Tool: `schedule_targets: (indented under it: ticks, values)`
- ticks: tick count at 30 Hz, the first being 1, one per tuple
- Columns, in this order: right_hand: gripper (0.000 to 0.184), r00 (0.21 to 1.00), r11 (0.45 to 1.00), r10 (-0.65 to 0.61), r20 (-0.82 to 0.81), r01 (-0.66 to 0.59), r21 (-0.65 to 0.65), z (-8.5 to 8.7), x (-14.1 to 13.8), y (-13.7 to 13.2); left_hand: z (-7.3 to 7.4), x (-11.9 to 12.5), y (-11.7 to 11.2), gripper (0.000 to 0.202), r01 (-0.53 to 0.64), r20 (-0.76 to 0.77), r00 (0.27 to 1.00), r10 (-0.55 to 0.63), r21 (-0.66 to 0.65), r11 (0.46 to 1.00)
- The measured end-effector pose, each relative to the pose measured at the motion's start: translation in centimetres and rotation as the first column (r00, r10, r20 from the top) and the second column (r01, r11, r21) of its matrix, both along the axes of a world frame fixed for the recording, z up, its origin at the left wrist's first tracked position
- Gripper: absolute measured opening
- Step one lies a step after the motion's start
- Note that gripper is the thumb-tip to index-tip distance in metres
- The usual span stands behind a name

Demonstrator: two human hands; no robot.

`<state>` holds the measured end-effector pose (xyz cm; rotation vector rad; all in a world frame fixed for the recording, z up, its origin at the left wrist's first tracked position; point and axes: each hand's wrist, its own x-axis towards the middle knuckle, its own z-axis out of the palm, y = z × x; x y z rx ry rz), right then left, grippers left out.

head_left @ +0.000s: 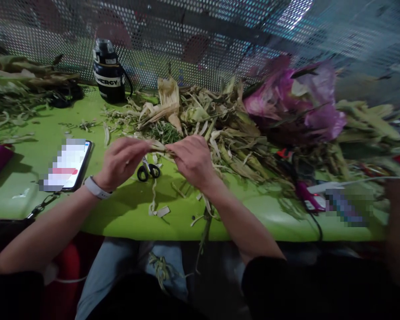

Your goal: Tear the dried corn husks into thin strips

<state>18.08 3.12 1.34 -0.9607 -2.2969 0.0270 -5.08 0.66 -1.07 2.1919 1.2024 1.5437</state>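
Note:
My left hand (121, 161) and my right hand (193, 160) meet above the green table (126, 213), both pinching a pale dried leaf strip (160, 147) stretched between them. The fingers of each hand are closed on its ends. A white band sits on my left wrist. Black-handled scissors (148, 171) lie on the table just under the hands. Loose husk scraps (160, 210) lie near the table's front edge.
A heap of dried husks and stalks (219, 129) fills the middle back, with purple plastic bags (296, 100) to its right. A black bottle (108, 73) stands at the back by a perforated metal screen. A phone (68, 164) lies left. Another person's arm (399, 222) shows far right.

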Motion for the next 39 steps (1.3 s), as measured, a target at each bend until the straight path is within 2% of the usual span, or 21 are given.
schedule_targets:
  ticks: [2, 4, 6, 8, 9, 11, 12, 14, 15, 17, 20, 23, 27, 32, 36, 39]
  values:
    - [0.025, 0.969, 0.989, -0.029, -0.247, -0.007, -0.146, 0.5, 0.1, 0.5, 0.2, 0.0, 0.0, 0.037, -0.193, 0.116, 0.976, 0.183, 0.083, 0.978]
    - [0.031, 0.879, 0.944, -0.078, -0.47, -0.087, -0.319, 1.3, 0.1, 1.0, 0.4, 0.2, 0.0, 0.048, -0.254, 0.215, 0.95, 0.226, 0.112, 0.961]
    - [0.037, 0.812, 0.845, -0.116, -0.572, -0.222, -0.487, 2.0, 0.0, 1.6, 0.7, 0.6, 0.2, 0.047, -0.147, 0.291, 0.948, 0.127, 0.048, 0.988]
    - [0.04, 0.786, 0.707, -0.129, -0.605, -0.355, -0.612, 2.0, -0.5, 1.9, 0.7, 1.1, 0.3, 0.04, 0.066, 0.351, 0.936, -0.02, -0.119, 0.991]
    - [0.041, 0.772, 0.64, -0.139, -0.62, -0.408, -0.651, 1.6, -0.9, 2.0, 0.6, 1.4, 0.3, 0.038, 0.172, 0.368, 0.926, -0.082, -0.217, 0.961]
    - [0.042, 0.717, 0.541, -0.201, -0.667, -0.486, -0.686, 0.6, -1.9, 2.2, 0.4, 1.8, 0.2, 0.036, 0.317, 0.364, 0.915, -0.171, -0.389, 0.865]
    - [0.042, 0.686, 0.505, -0.235, -0.688, -0.519, -0.69, -0.1, -2.4, 2.2, 0.2, 1.9, 0.2, 0.035, 0.35, 0.355, 0.914, -0.196, -0.447, 0.823]
    - [0.043, 0.627, 0.487, -0.282, -0.727, -0.559, -0.671, -1.4, -3.2, 2.5, -0.2, 2.0, 0.0, 0.031, 0.376, 0.358, 0.91, -0.211, -0.494, 0.784]
    - [0.043, 0.615, 0.483, -0.289, -0.734, -0.568, -0.666, -1.9, -3.4, 2.7, -0.3, 1.9, -0.1, 0.03, 0.371, 0.363, 0.909, -0.203, -0.489, 0.789]
    - [0.038, 0.609, 0.445, -0.313, -0.729, -0.584, -0.679, -2.5, -3.6, 3.1, -0.3, 1.6, -0.2, 0.03, 0.318, 0.368, 0.917, -0.156, -0.436, 0.842]
    - [0.029, 0.557, 0.386, -0.406, -0.724, -0.614, -0.688, -2.5, -3.4, 3.4, 0.1, 1.1, -0.1, 0.032, 0.155, 0.357, 0.933, -0.034, -0.315, 0.936]
    - [0.032, 0.513, 0.384, -0.481, -0.711, -0.606, -0.697, -1.9, -3.6, 2.9, 0.6, 1.2, 0.0, 0.033, 0.085, 0.375, 0.927, 0.019, -0.257, 0.963]
    - [0.05, 0.578, 0.387, -0.399, -0.712, -0.597, -0.702, -0.7, -4.6, 1.1, 0.9, 2.0, 0.1, 0.035, 0.153, 0.312, 0.948, -0.06, -0.284, 0.946]
    - [0.042, 0.689, 0.571, -0.283, -0.667, -0.438, -0.695, 0.3, -5.0, -1.0, 1.6, 2.0, -0.1, 0.031, 0.126, 0.18, 0.981, -0.073, -0.297, 0.947]
    - [0.037, 0.777, 0.677, -0.13, -0.616, -0.385, -0.627, 0.7, -4.3, -0.6, 1.6, 1.3, 0.3, 0.029, 0.148, 0.167, 0.981, -0.103, -0.291, 0.945]
    - [0.032, 0.832, 0.832, -0.085, -0.549, -0.244, -0.498, 0.5, -3.5, 0.6, 1.1, 1.1, 0.9, 0.026, 0.18, 0.241, 0.965, -0.105, -0.313, 0.932]
